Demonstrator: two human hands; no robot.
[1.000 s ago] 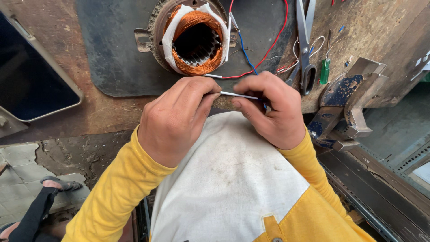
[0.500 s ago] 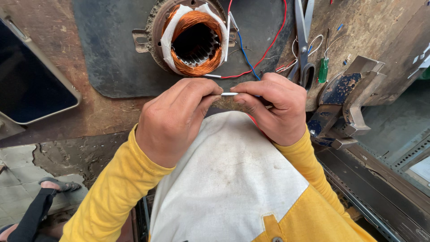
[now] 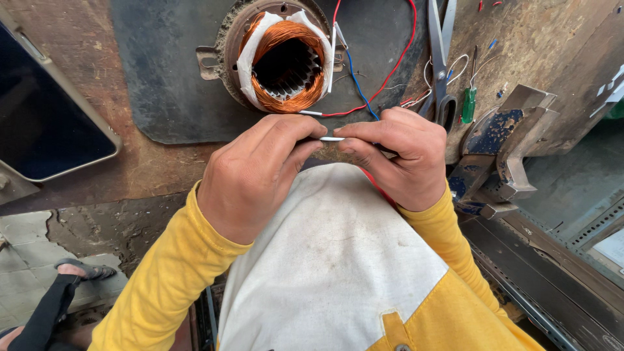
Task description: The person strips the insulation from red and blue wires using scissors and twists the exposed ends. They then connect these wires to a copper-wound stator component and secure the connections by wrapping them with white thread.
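Your bench (image 3: 162, 166) is a worn brown surface with a dark mat (image 3: 175, 91) laid across its far middle. At the left edge of the bench lies a flat dark panel (image 3: 45, 123) with a pale frame. On the mat, toward the far edge, sits a round motor stator (image 3: 284, 62), its copper winding wrapped in white paper; red and blue wires (image 3: 374, 91) run from it toward you. Near the right edge rests a chipped blue metal bracket (image 3: 497, 149). Beyond it lie scissors (image 3: 441, 58) and, just beside them, a small green screwdriver (image 3: 468, 104).

Your left hand (image 3: 253, 175) and right hand (image 3: 400, 159) meet at the near edge of the bench, above your white apron (image 3: 331, 260). Each is pinched shut, thumb against forefinger, on an end of a thin white sleeve (image 3: 331, 138), which spans the small gap between your fingertips, level, and clear of the bench.
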